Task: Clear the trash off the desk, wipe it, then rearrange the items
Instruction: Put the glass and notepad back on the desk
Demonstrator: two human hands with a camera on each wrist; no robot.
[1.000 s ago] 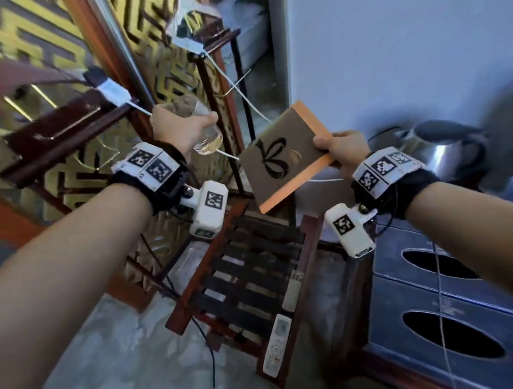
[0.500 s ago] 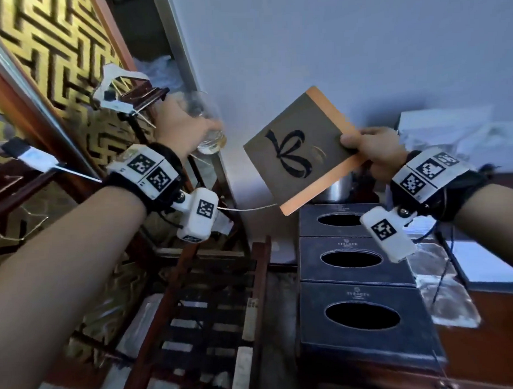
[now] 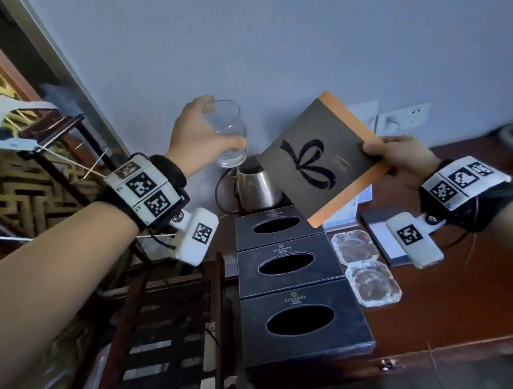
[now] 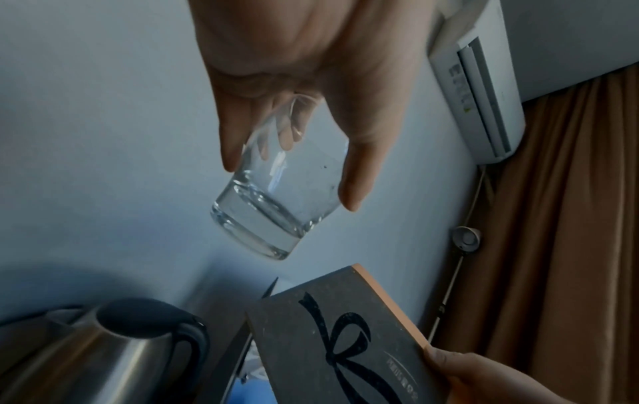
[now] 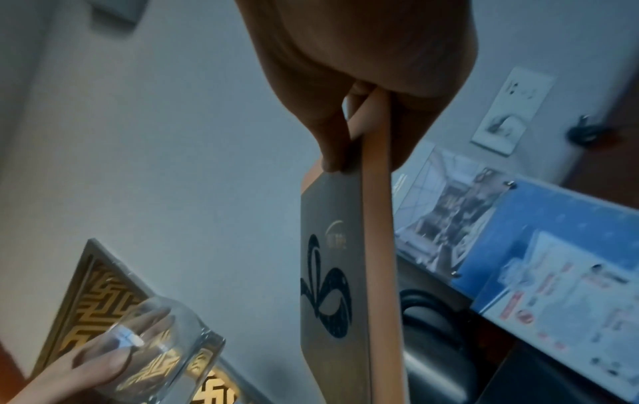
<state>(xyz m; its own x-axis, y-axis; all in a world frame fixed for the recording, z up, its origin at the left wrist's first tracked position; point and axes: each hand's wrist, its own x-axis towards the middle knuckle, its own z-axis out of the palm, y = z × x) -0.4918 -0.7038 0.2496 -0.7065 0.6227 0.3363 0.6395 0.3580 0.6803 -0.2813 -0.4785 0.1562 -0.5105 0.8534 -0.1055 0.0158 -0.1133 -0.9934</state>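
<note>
My left hand (image 3: pixel 201 138) grips an empty clear drinking glass (image 3: pixel 228 134) in the air above the steel kettle (image 3: pixel 256 185); the left wrist view shows fingers and thumb wrapped round the glass (image 4: pixel 276 191). My right hand (image 3: pixel 399 163) pinches the corner of a flat grey box (image 3: pixel 321 160) with an orange edge and a black bow print, tilted above the desk (image 3: pixel 445 301). The right wrist view shows thumb and fingers clamped on the box (image 5: pixel 332 259) and the glass (image 5: pixel 162 352) at lower left.
Three dark tissue boxes (image 3: pixel 296 283) stand in a row on the desk's left end. Two clear glass coasters (image 3: pixel 365 269) lie beside them, with a dark pad (image 3: pixel 387 239) and leaflets behind. A wooden slatted rack (image 3: pixel 167 328) stands left of the desk. A wall socket (image 3: pixel 404 119) sits above.
The view has swung right from the wooden rack to the desk. Both hands have come over the desk's back left with the glass and the box still held.
</note>
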